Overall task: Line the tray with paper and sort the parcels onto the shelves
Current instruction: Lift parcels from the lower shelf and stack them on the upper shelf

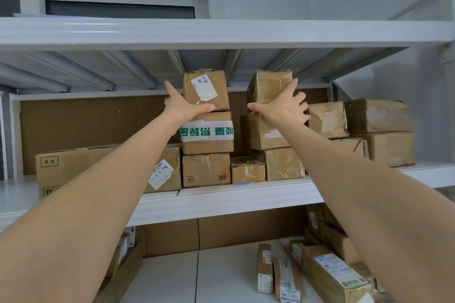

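forearms first, bare, filling both bottom corners and reaching up toward the middle shelf point(221, 198). got the left hand point(183, 106) gripping the labelled carton point(205, 90), thumb along the lower front edge, forefinger up the left side, other fingers hidden behind. got the right hand point(283, 108) laid against the taped carton point(269, 86), thumb at the bottom left corner, forefinger up the right side, remaining fingers splayed out free, so more steadying than clutching. both cartons up top of their stacks, close under the upper shelf point(221, 32): labelled one on the green-taped box point(208, 133), taped one on a plain box point(264, 130) and looking a bit tilted. no tray or paper anywhere in view, so can't say anything on that half of the job. reads like the placing step of the sort. to do it well: slide each carton back till square over the box below, no overhang at the front. level the taped one before easing off, otherwise probably a slide into the gap between the stacks. release one hand at a time and check for wobble. watch the ribs overhead, hardly any clearance. keep the label facing out. if shaky, maybe better down on the lower shelf point(221, 275) near the long parcels point(264, 268).
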Motion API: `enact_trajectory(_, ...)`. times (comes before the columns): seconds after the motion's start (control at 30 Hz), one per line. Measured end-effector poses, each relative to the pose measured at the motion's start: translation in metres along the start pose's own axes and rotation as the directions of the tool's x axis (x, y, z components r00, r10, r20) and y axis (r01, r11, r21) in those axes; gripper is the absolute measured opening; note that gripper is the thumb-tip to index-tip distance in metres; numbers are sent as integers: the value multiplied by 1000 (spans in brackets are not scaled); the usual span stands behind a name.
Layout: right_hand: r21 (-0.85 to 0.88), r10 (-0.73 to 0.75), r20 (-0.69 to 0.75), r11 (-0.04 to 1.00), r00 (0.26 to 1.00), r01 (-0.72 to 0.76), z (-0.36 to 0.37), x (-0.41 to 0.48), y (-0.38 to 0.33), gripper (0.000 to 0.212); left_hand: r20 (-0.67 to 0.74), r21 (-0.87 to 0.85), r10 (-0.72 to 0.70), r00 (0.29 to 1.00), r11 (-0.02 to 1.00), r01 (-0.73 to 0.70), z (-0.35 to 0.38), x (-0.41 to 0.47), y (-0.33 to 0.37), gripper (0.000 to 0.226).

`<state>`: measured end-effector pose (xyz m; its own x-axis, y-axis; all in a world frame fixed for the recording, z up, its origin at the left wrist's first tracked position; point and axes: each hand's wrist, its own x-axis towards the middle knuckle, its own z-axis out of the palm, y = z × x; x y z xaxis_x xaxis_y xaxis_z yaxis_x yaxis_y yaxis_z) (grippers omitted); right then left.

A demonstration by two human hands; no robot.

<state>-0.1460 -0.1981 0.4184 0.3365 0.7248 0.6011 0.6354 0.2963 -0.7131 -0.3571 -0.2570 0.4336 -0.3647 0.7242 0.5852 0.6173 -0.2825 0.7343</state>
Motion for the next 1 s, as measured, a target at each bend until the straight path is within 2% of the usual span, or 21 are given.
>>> enact_trajectory(0.1,1,-1,9,1000,1000,1,2,-4,1,135,140,-30,-131,982,990,136,3,-7,-13,129)
enact_trajectory(0.17,8,2,7,1000,1000,-2,3,-6,1,133,172,-18,-145,974,988,151,6,-9,-18,127)
enact_trajectory(0.7,-2,-19,-16,1000,1000,19,5,-15,-2,129,161,73,-130,978,990,120,14,-16,-12,104)
enact_trajectory(0.87,-18,-62,-91,998,994,61,5,-25,-4,115,121,141,-101,988,986,84,11,-23,-10,93)
enact_trajectory(1.0,-78,-126,-158,990,979,115,11,-39,-10,89,50,170,-48,998,985,39,2,-30,-11,80)
